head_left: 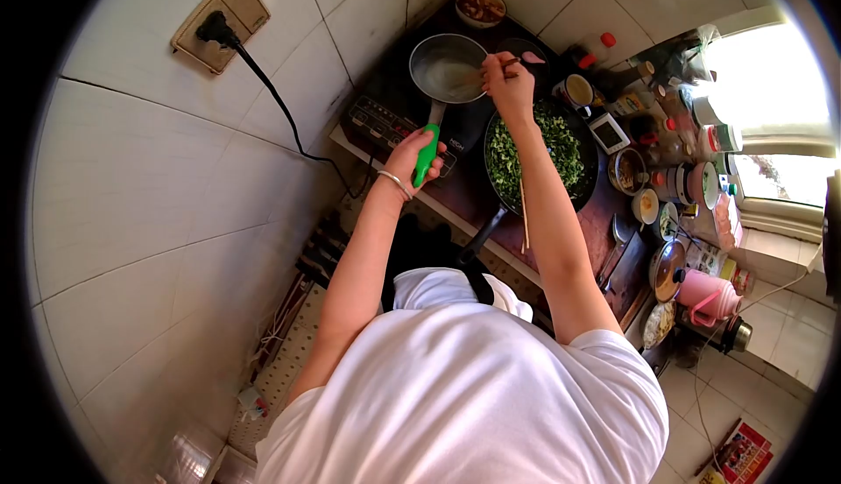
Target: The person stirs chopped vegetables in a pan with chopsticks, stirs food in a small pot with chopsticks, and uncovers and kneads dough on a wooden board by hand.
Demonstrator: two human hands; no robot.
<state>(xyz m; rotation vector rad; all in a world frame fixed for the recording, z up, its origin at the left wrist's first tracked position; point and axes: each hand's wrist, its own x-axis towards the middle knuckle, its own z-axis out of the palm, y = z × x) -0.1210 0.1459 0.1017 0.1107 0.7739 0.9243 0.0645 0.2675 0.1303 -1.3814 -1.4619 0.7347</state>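
Note:
My left hand (pixel 415 160) is wrapped round the green handle (pixel 427 156) of a small saucepan (pixel 448 68), which holds some pale, cloudy contents. At the pan's right edge, my right hand (pixel 511 90) is closed in a pinch on something thin and dark, perhaps a utensil; its far end is hard to make out. Below my right hand, a large dark pan (pixel 589 169) holds chopped green leaves (pixel 547 153). Thin chopsticks (pixel 525 221) show beside my right forearm, at the large pan's near edge.
A bowl of reddish-brown food (pixel 480 7) stands in the back corner. Bottles, bowls and a small white-framed device (pixel 609 133) crowd the right side. A pink thermos (pixel 708 296) stands farther right. A black cord (pixel 279 103) hangs from the wall socket (pixel 221 24).

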